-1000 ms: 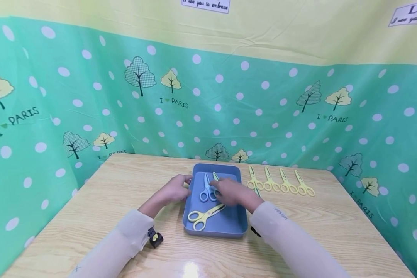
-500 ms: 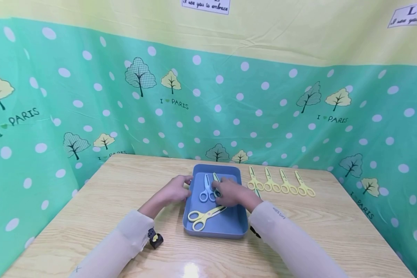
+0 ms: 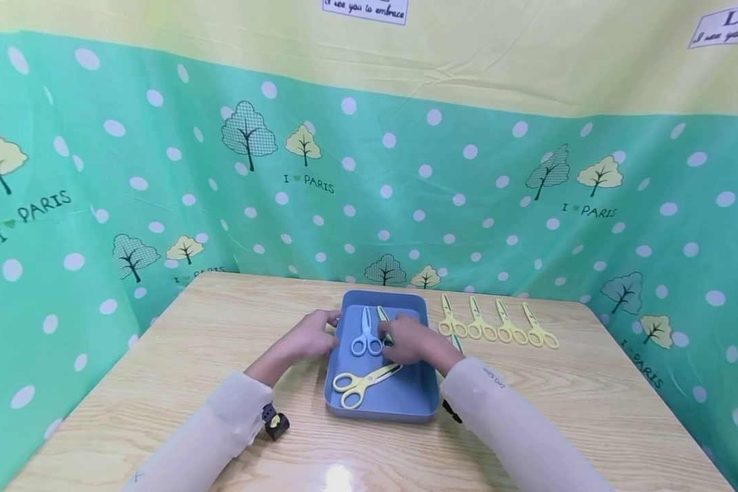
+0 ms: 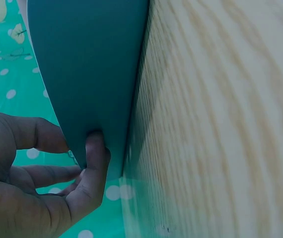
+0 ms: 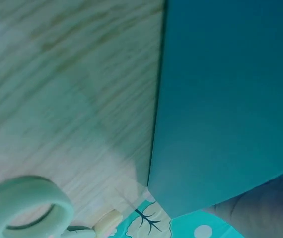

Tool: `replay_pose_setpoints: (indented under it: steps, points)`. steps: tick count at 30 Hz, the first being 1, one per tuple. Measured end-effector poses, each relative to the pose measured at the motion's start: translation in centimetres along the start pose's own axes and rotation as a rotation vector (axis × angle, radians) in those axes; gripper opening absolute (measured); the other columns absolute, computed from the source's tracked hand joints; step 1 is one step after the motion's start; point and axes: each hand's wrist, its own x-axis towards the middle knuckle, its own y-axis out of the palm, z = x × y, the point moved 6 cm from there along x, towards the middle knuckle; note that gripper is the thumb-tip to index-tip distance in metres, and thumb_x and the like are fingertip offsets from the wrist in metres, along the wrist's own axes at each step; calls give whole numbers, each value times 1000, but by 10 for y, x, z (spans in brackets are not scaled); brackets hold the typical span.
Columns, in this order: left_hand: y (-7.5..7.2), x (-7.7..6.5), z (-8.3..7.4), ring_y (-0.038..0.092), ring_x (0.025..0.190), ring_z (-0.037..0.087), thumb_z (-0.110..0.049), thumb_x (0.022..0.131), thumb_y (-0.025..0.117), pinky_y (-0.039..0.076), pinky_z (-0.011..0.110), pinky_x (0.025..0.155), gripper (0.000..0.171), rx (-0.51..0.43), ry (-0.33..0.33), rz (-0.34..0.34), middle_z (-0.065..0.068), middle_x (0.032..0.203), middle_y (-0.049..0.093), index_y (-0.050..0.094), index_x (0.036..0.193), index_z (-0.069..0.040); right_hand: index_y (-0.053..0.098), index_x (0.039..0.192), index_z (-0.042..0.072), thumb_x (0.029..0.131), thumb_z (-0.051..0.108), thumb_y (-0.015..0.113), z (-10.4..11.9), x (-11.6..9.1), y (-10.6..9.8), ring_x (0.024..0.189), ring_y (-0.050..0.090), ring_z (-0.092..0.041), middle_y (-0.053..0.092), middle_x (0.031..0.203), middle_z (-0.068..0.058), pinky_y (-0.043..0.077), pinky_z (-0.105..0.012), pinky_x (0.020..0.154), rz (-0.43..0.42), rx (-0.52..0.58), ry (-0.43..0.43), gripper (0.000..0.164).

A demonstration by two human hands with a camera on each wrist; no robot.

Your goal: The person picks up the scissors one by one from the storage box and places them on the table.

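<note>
My left hand (image 3: 310,335) holds the left wall of the blue-grey tray (image 3: 383,414); in the left wrist view a finger (image 4: 96,153) presses the wall's outer face. Reaching into the tray, my right hand (image 3: 408,339) grips a pair of green scissors (image 3: 383,313) by its handles, which it mostly covers. Only the pale blades show, pointing away. Light blue scissors (image 3: 366,335) lie just left of those fingers, blades also away. Nearer the tray's front, yellow scissors (image 3: 358,385) lie slantwise. In the right wrist view the hand is mostly behind the tray wall.
Several yellow scissors (image 3: 476,321) lie in a row on the wooden table (image 3: 566,396), right of the tray. Another green pair (image 3: 457,344) is partly hidden behind the right forearm; its handle ring (image 5: 27,208) shows in the right wrist view. A patterned curtain (image 3: 344,191) hangs behind.
My right fingers have shifted slightly right, off the blue scissors' handle and onto the green pair. The blue scissors have turned a little and moved slightly left. The left hand keeps its place.
</note>
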Motion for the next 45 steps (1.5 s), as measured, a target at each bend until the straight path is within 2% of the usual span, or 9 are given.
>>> replay_pose_setpoints:
  steps: [7,15,22,29,35,40,45]
  points:
    - [0,1,0,49,53,14,10,72,52,45,26,47,70,2,11,-1,21,118,55,42,140,2,66,108,23,82,28,68,1,2,2,94,46,-26,54,108,-8,45,-41,75,-24,-34,-3,27]
    - [-1,0,0,53,58,16,10,72,52,47,28,50,69,-3,2,2,20,117,54,43,140,0,67,103,22,79,33,72,5,1,1,89,44,-25,52,96,-4,44,-38,68,-35,-75,1,26]
    - [-1,-1,0,53,58,16,9,73,53,47,28,50,69,5,-6,-1,20,118,54,43,141,0,64,99,25,77,40,72,6,3,1,92,42,-28,50,97,-4,43,-44,74,-45,-162,21,28]
    - [-1,-1,0,51,55,16,9,73,53,47,28,49,69,5,-3,2,20,119,54,42,141,0,61,97,25,77,42,72,5,1,2,93,39,-31,47,95,-6,41,-47,76,-53,-178,30,28]
    - [-1,-1,-1,54,61,17,10,73,53,48,29,52,69,8,-3,3,20,119,54,43,140,0,57,91,25,76,43,72,-1,0,-5,91,39,-32,45,93,-8,42,-50,75,-134,-194,54,27]
    - [-2,-1,-1,55,62,18,10,73,53,50,30,54,70,-2,-10,3,20,121,53,41,141,1,61,102,24,76,42,72,-3,-6,-14,97,42,-36,48,100,-13,43,-53,78,-202,-189,98,33]
    - [-1,-1,1,54,60,18,10,74,54,50,31,54,70,-14,-12,4,20,122,53,40,142,2,62,99,22,74,37,73,-4,-17,-23,91,44,-36,49,97,-15,43,-48,70,-279,-193,132,32]
